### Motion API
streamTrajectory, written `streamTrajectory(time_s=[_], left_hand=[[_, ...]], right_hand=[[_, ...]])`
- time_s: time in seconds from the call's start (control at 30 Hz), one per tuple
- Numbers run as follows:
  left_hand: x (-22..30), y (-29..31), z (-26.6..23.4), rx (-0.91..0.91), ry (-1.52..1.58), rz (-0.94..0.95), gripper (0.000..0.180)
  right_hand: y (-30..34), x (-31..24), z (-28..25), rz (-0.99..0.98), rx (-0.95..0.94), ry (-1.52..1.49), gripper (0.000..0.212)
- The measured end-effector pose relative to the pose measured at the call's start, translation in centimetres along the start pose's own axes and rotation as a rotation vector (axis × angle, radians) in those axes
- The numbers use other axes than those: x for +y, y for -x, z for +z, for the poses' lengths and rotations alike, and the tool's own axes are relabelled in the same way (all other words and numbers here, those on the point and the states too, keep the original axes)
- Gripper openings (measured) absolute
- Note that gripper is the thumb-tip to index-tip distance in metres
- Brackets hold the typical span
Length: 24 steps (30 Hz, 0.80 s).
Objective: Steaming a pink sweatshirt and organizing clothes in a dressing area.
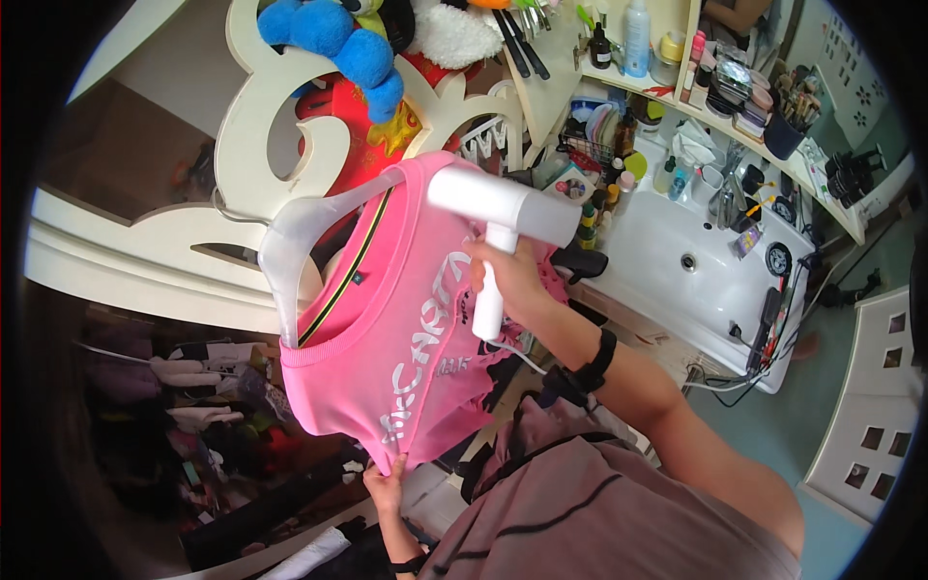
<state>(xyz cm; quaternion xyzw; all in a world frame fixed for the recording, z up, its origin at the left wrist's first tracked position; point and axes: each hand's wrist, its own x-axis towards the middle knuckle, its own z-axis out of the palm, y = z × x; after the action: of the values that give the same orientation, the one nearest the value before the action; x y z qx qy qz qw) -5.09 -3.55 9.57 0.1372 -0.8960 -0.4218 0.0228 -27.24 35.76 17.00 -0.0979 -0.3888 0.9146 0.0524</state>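
I have the right hand wrapped round a white dryer-shaped appliance at mid-frame, the left hand, lower centre, pinching the edge of the pink shirt, which hangs left of centre on a pale hanger.

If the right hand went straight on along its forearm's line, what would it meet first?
Past the white hair dryer it grips, the right hand would probably meet the pink printed top on the white hanger first; depth between them is unclear.

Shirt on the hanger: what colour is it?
The shirt is pink with large white lettering, shown in the head view.
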Motion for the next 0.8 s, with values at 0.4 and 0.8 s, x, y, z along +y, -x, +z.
streamTrajectory(time_s=[0.4, 0.8], left_hand=[[0.0, -0.4, -0.6, 0.001, -0.056, 0.07, 0.022], [0.1, -0.6, -1.6, -0.038, -0.035, 0.011, 0.022]], right_hand=[[-1.8, 6.1, -7.0, -0.011, 0.122, 0.384, 0.015], [-1.0, 6.4, -6.2, -0.025, 0.079, 0.269, 0.018]])
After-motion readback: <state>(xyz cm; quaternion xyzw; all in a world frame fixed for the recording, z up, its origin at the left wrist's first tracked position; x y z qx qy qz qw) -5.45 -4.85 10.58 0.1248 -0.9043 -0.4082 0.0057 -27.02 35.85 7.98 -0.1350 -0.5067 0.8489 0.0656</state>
